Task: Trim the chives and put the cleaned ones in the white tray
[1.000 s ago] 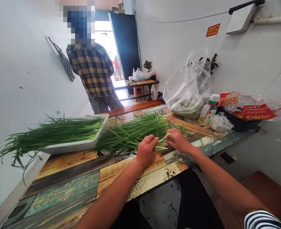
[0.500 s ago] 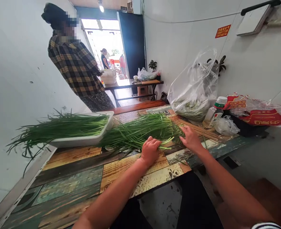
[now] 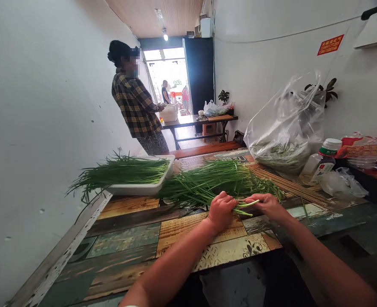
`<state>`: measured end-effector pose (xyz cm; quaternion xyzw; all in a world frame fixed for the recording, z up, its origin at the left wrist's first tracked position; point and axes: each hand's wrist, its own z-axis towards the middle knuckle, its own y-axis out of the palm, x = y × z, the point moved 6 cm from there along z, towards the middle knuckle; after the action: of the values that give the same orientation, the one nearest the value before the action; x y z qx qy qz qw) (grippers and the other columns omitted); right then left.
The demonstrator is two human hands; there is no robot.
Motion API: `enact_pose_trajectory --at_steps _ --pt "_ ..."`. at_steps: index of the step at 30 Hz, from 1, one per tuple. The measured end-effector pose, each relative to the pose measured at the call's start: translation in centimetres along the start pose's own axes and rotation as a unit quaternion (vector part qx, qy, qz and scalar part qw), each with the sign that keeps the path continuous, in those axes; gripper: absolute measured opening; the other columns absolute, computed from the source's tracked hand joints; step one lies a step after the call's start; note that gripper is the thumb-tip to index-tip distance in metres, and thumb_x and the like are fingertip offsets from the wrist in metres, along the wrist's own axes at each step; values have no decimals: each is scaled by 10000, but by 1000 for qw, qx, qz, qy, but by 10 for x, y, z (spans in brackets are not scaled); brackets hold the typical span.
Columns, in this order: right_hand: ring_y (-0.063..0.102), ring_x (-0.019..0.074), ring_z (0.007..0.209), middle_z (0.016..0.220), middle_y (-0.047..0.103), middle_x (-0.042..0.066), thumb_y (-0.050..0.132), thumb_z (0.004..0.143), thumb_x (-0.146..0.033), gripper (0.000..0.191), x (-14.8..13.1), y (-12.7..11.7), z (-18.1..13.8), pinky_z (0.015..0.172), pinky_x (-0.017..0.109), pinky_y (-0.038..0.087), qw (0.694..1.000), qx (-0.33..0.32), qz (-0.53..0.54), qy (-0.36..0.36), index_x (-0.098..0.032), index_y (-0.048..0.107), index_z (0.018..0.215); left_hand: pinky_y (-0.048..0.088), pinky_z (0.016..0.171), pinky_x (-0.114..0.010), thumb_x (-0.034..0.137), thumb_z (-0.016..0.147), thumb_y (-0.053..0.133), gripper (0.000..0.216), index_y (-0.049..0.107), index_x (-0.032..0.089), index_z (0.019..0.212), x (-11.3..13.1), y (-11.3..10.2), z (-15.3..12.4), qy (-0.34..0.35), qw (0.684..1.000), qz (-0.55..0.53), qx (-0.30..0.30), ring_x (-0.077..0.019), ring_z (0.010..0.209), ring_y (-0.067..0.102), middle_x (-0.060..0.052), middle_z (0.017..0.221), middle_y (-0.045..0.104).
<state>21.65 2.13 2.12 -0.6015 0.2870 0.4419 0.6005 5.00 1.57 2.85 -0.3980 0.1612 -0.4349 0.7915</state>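
Note:
My left hand (image 3: 222,211) is closed around a few garlic chives (image 3: 246,205), whose pale stalk ends stick out to the right. At those ends, the fingers of my right hand (image 3: 268,207) pinch the stalks. Behind both hands a loose pile of garlic chives (image 3: 204,181) lies on the wood-patterned table (image 3: 124,238). Trimmed bits (image 3: 266,186) lie at the pile's right end. More long chives (image 3: 129,170) fill a white tray (image 3: 137,189) on the left, their leaf tips hanging over its side.
Thin wooden sticks (image 3: 293,186) lie behind my right hand. Further right are a clear plastic bag of greens (image 3: 280,155), a bottle with a white cap (image 3: 330,147) and a crumpled bag (image 3: 343,183). A person in a plaid shirt (image 3: 135,102) stands beyond, by another table (image 3: 204,121).
My right hand has come in from the side and closed at the stalk ends beside my left hand. The view has shifted, so things appear lower and further right.

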Motion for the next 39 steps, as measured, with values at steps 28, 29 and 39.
enact_pose_trajectory --at_steps 28,29,39 --pt "573 167 666 711 674 27 593 749 -533 419 -16 10 -1 581 247 422 993 -91 -76 2 -151 749 816 425 743 -306 277 869 477 197 655 194 887 11 -7 3 41 999 -31 -3 -154 703 520 -35 740 635" --pt "586 175 682 739 687 33 602 745 -531 417 -13 9 -3 599 256 439 995 -86 -57 10 -153 751 839 425 743 -307 268 861 480 190 654 193 881 11 -7 3 41 999 -34 -4 -155 700 519 -35 735 633" --pt "630 200 703 770 712 61 690 656 -533 425 -9 0 -9 652 298 499 997 -32 32 66 -142 749 810 425 725 -300 273 835 514 158 642 182 815 14 -12 6 37 999 -12 -27 -157 683 501 -33 693 611"
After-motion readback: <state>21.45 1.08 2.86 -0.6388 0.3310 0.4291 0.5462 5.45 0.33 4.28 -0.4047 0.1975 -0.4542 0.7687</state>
